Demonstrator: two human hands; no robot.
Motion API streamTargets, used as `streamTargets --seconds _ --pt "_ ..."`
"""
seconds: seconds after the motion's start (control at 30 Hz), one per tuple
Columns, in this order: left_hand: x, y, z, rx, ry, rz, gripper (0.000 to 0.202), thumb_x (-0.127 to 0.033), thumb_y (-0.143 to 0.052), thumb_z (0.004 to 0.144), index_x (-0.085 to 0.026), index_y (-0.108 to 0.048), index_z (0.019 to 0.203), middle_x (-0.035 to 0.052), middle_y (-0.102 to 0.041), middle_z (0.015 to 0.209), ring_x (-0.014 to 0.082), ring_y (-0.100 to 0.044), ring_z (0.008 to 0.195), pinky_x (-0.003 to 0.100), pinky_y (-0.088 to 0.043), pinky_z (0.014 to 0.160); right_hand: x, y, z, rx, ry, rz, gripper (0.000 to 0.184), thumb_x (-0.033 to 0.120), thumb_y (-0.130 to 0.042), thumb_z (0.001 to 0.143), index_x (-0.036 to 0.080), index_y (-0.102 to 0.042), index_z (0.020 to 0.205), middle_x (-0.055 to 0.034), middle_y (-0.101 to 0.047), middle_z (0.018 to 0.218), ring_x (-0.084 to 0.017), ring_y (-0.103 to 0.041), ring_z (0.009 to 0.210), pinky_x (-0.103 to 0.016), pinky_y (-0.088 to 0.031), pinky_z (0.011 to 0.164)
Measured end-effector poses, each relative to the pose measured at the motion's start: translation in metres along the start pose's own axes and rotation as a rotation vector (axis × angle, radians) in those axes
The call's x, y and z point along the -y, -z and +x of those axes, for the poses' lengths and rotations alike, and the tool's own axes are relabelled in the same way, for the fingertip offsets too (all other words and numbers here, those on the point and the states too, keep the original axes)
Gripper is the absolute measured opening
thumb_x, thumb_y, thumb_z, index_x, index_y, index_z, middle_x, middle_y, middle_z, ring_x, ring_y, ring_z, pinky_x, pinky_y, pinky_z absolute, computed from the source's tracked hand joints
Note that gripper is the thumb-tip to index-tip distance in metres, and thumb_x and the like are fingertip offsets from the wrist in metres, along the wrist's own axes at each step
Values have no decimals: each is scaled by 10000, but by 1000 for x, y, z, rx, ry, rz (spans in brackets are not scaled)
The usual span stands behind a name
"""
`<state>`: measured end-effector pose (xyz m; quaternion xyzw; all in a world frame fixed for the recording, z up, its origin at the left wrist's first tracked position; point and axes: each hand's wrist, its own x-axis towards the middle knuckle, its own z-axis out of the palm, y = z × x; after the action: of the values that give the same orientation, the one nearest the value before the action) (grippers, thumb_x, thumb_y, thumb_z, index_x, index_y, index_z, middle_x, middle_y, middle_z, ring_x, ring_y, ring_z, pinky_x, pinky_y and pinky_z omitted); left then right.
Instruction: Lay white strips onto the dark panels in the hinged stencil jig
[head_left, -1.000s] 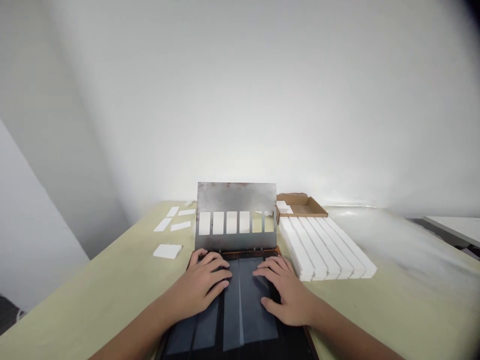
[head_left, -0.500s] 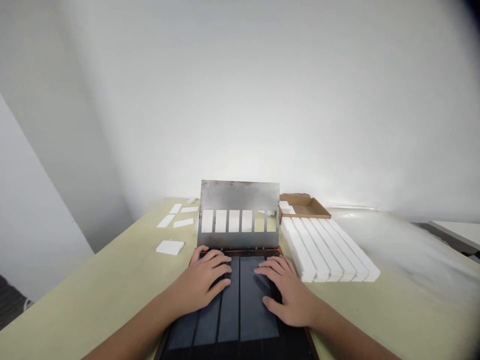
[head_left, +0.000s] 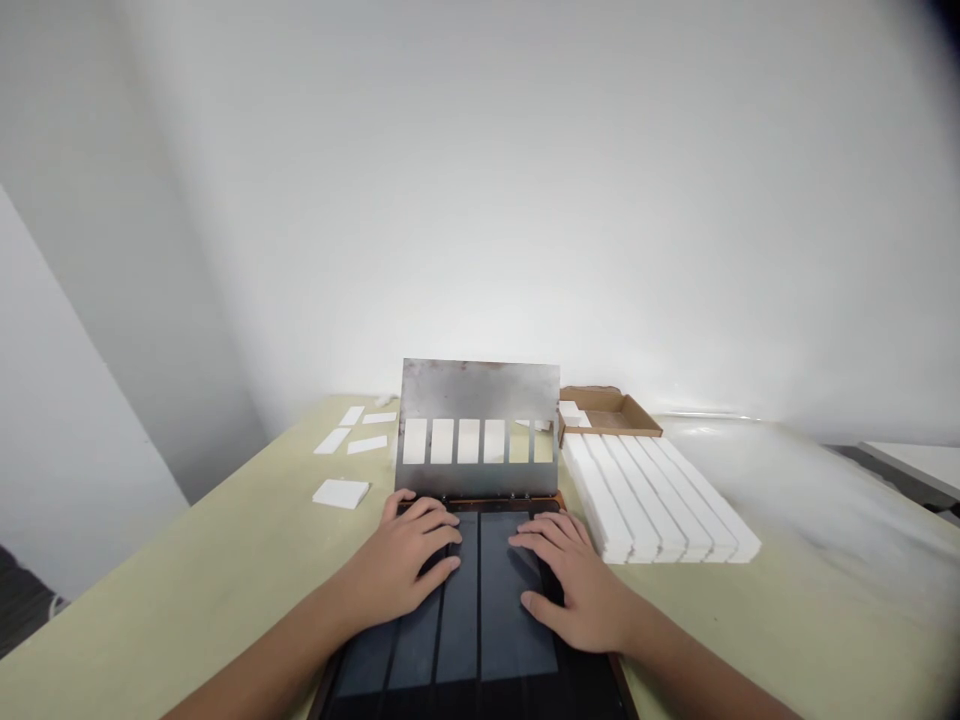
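My left hand (head_left: 401, 560) and my right hand (head_left: 566, 580) lie flat, side by side, on dark, glossy panels (head_left: 457, 640) set in a black frame (head_left: 480, 505). Neither hand holds anything, and the fingers rest slightly apart. The panels run lengthwise with narrow seams between them, and my hands cover part of them. Standing at the frame's far edge is a scuffed steel plate (head_left: 480, 390) with a row of rectangular cut-outs. My fingertips stop just short of its base.
Right of the frame lies a block of long white bars (head_left: 652, 500), with an open cardboard box (head_left: 607, 412) behind it. A white square tile (head_left: 341, 494) and white strips (head_left: 331, 440) lie left on the pale green table (head_left: 187, 570). A wall stands behind.
The dark panels, askew with gaps a second ago, now lie straight and side by side. My hands stay flat on them, and the view has shifted slightly.
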<state>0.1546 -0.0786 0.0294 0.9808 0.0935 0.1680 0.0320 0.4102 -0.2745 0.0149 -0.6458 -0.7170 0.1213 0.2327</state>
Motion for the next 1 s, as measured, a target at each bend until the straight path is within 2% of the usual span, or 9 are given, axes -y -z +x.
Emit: streamTargets --seconds 0.43,0.53,0.63,0.73,0.83,0.9,1.0 --pt "-2 1 0 7 18 -18 168 -329 -589 1051 -292 -725 1143 44 -734 1257 301 -599 1216 591 -260 1166 1 1 1 6 6 -4 571 398 -691 912 288 -583 1462 -96 -561 1512 -344 -408 1450 -616 -201 1267" --pt "-3 5 1 23 13 -25 208 -334 -570 1064 -284 -722 1197 68 -726 1290 311 -602 1223 602 -259 1167 2 3 0 8 8 -6 561 384 -677 922 284 -580 1465 -98 -557 1519 -344 -408 1452 -613 -209 1264" --pt "-9 15 1 73 -48 -46 348 -432 -586 1062 -348 -654 1393 77 -656 1446 342 -576 1307 593 -298 1159 3 4 1 9 15 -11 535 390 -656 946 284 -579 1465 -92 -561 1517 -341 -411 1450 -611 -207 1265" --pt "-20 25 1 148 -157 -75 523 -583 -625 1021 -474 -530 1524 29 -522 1615 379 -517 1411 589 -340 1154 2 3 1 5 32 -21 545 455 -658 960 283 -574 1471 -92 -571 1507 -345 -419 1438 -602 -214 1261" --pt "-31 27 1 212 -233 -114 604 -675 -636 983 -501 -499 1545 42 -450 1668 433 -484 1447 656 -332 1157 -1 2 1 7 51 -32 608 527 -668 954 285 -548 1499 -103 -561 1513 -358 -424 1424 -614 -210 1253" --pt "-35 26 1 234 -247 -150 622 -696 -651 964 -493 -519 1537 66 -461 1658 462 -483 1446 696 -329 1152 -2 1 1 15 61 -40 645 564 -665 952 291 -529 1520 -105 -548 1523 -363 -423 1422 -625 -200 1252" --pt "-35 25 0 251 -236 -185 616 -695 -669 951 -507 -533 1521 60 -486 1641 473 -488 1444 718 -341 1143 -4 1 1 33 70 -48 664 602 -639 965 297 -509 1540 -101 -532 1539 -358 -421 1428 -617 -190 1259"
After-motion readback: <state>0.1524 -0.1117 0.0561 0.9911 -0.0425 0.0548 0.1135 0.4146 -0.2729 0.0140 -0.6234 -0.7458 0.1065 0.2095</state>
